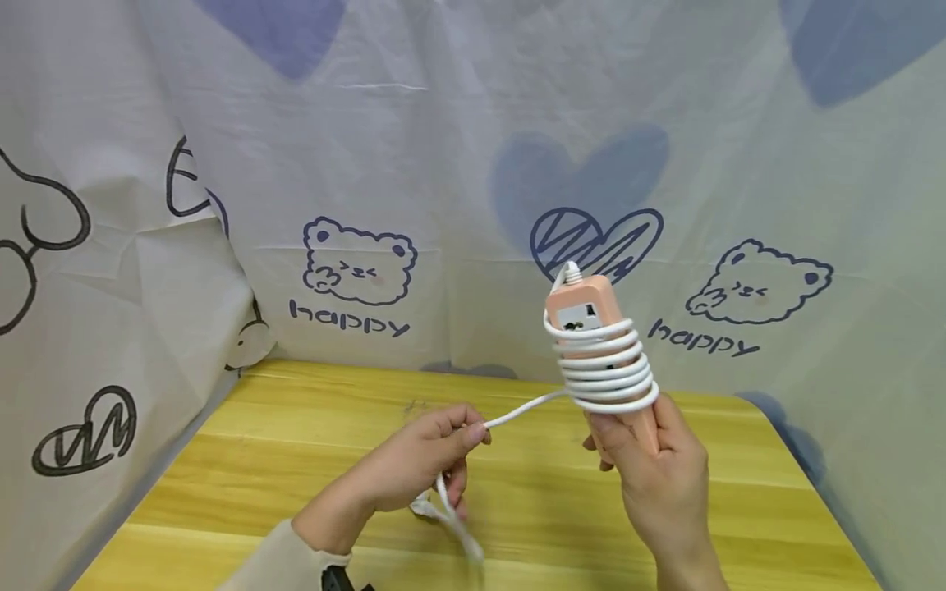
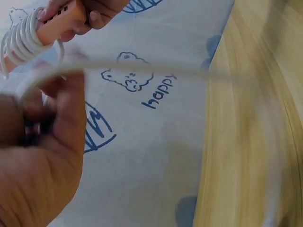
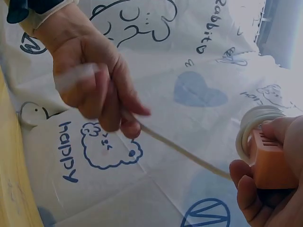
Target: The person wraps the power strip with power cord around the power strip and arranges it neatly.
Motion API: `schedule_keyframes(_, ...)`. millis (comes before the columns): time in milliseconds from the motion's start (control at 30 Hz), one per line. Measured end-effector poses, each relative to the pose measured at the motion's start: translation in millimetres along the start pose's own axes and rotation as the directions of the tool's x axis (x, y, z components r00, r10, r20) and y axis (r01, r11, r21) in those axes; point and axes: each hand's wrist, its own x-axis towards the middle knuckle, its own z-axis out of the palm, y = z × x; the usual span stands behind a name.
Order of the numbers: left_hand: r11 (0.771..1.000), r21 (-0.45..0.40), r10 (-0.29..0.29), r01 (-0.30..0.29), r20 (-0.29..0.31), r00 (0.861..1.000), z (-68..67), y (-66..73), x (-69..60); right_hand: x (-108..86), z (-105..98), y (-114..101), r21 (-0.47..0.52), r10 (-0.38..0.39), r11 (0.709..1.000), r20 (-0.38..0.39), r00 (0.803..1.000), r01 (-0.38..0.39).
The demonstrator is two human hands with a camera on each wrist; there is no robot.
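In the head view my right hand (image 1: 661,476) grips the lower end of an orange power strip (image 1: 591,295), held tilted above the table. Several turns of its white cord (image 1: 606,382) are wrapped round the strip's middle, leaving some sockets showing at the top. My left hand (image 1: 424,460) pinches the cord between thumb and fingers, to the left of the strip. From there the cord runs taut to the wraps, while its loose end hangs blurred below the hand. The left wrist view shows this loose length (image 2: 189,71) arching out past the fingers.
A yellow wood-grain table (image 1: 517,509) lies beneath both hands. Behind it and at the left hangs a pale cloth (image 1: 458,180) printed with hearts, bear faces and the word "happy".
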Motion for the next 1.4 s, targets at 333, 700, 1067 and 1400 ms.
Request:
schedule_keyframes(333, 0.727, 0.687, 0.357, 0.001, -0.378, 0.854, -7.7, 6.1, -3.6, 2.9, -4, -1, -0.137, 0.006, 0.990, -0.113, 0.994, -0.022)
schedule_keyframes(700, 0.171, 0.985, 0.693, -0.025, -0.102, 0.714, -23.3, 17.2, -14.7, 2.8, -3, 1, -0.141, -0.061, 0.989, -0.081, 0.995, 0.049)
schedule_keyframes(1067, 0.240, 0.924, 0.513, -0.299, 0.141, 0.847, -17.2, 19.8, -30.6, 6.4, -7, 2, -0.327, 0.032, 0.943, -0.077, 0.997, -0.055)
schedule_keyframes(1400, 0.064, 0.916, 0.749, -0.396, 0.218, 0.626, -13.6, 24.8, -31.8, 12.2, -7, 8, -0.512, 0.247, 0.830, -0.018, 0.969, -0.222)
